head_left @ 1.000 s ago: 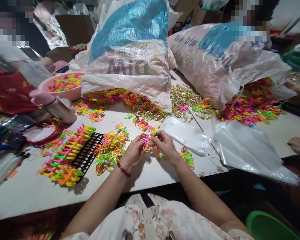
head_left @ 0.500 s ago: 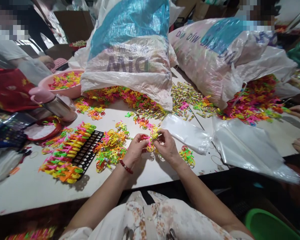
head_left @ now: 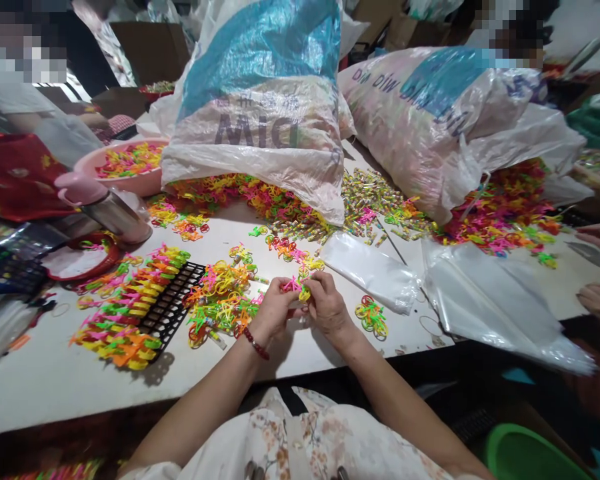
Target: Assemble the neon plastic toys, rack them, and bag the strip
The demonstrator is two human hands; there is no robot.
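Over the counter [head_left: 295, 350], our left hand [head_left: 273, 309] and right hand [head_left: 330, 308] angle inward, each grip pinched narrow on the pink-and-yellow plastic piece [head_left: 293, 285] between our fingertips, right of a loose pile [head_left: 225, 290].

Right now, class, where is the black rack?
In the head view, the black rack is on the person's left, partly covered by colourful pieces, beside a loose pile.
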